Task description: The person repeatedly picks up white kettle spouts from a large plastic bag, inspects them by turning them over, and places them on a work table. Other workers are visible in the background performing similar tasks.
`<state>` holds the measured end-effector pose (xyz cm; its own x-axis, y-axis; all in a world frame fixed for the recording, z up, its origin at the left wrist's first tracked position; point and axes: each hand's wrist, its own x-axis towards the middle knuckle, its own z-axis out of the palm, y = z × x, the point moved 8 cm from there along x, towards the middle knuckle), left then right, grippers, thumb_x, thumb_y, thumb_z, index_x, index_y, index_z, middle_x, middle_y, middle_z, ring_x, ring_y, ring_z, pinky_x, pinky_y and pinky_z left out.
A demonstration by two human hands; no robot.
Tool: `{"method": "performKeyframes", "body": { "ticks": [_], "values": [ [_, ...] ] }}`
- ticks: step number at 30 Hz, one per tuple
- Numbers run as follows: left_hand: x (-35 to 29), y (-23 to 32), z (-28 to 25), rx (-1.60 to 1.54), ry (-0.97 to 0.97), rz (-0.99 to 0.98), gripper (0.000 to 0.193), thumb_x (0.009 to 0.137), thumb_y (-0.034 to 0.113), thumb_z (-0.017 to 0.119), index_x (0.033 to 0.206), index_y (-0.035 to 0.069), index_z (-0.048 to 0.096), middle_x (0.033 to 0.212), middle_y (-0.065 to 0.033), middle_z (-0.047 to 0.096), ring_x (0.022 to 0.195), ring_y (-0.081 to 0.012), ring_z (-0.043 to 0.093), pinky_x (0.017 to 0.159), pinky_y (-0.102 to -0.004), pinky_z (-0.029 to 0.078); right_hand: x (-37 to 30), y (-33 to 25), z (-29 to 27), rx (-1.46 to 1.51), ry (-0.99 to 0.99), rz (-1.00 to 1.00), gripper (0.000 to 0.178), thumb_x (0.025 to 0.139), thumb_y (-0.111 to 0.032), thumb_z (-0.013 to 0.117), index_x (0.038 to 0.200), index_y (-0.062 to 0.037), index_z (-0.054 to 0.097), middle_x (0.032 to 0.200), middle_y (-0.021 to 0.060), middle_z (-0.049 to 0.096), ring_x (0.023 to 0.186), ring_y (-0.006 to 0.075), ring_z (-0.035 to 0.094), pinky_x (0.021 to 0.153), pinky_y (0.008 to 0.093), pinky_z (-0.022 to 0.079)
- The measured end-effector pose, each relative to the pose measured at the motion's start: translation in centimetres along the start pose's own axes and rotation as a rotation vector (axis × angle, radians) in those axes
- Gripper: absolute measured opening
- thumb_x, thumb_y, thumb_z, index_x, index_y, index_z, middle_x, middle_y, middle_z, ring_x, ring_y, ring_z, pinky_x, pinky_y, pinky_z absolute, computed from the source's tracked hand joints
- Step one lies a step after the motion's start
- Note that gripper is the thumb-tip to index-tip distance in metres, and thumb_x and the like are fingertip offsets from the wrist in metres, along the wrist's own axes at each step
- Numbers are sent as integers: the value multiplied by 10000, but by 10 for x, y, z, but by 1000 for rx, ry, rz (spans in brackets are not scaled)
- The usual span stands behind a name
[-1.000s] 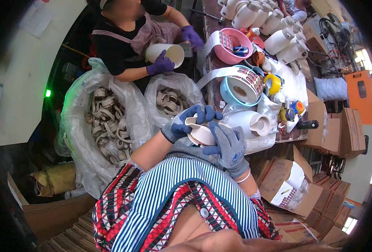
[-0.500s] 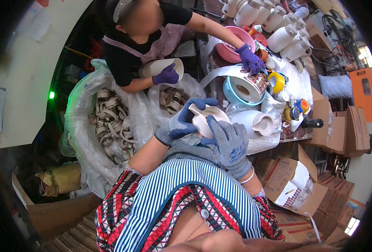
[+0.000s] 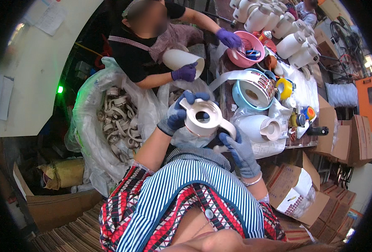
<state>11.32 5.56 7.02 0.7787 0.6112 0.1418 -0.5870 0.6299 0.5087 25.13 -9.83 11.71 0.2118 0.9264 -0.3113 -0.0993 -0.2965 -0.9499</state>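
Note:
In front of my chest I hold a cream plastic jug top, a ring with a round hole, a pouring spout and a curved handle. My left hand, in a blue-grey work glove, is closed round its spout side. A blue fingertip shows through the hole. My right hand, gloved alike, has its fingers closed about the handle at the right. Just beyond my right hand, a white jug lies on its side on the table.
Clear plastic sacks of cream handle parts stand left. Across from me, a co-worker in purple gloves holds a white cylinder. The table bears a label roll, a blue basin, a pink basin and white jugs. Cardboard boxes stand right.
The jug top has been turned, so its round hole and handle now show. My right hand has shifted down onto the handle. The co-worker's hand has gone from the label roll to the pink basin.

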Motion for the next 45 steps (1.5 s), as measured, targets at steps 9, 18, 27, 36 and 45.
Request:
{"method": "performKeyframes", "body": {
  "ticks": [9,18,27,36,45],
  "values": [
    [-25,-13,24,369,126,88,859,861,188,694,1531,54,174,1500,-99,355,1389,-219,368,1160,-358,300,13,-4,-2,-368,276,-260,334,833,-232,792,1006,-17,604,802,44,644,715,110,580,651,279,489],
    [-33,-1,22,914,353,174,1150,708,197,866,1546,21,99,1521,-138,323,1404,-238,339,1163,-345,260,8,-18,17,-375,255,-283,367,836,-277,778,1011,-10,597,788,79,653,670,133,611,604,287,487],
    [-38,10,27,967,306,169,1191,687,212,886,1545,3,86,1537,-138,293,1421,-245,306,1166,-350,250,8,-5,20,-328,313,-412,328,826,-258,789,930,-16,594,717,140,653,638,224,661,597,346,494],
    [-46,6,-8,1036,383,-19,923,702,151,866,1443,26,330,1393,-114,467,1289,-230,462,1102,-347,355,2,-33,42,-632,185,-724,332,743,-220,833,890,-34,600,774,127,587,689,300,586,627,395,452],
    [-47,5,-28,1246,279,25,991,699,174,863,1489,37,280,1461,-125,417,1351,-252,415,1134,-368,332,-13,-40,52,-930,120,-891,400,604,-243,800,895,-73,583,846,116,561,818,335,555,747,468,442]
  ]
}}
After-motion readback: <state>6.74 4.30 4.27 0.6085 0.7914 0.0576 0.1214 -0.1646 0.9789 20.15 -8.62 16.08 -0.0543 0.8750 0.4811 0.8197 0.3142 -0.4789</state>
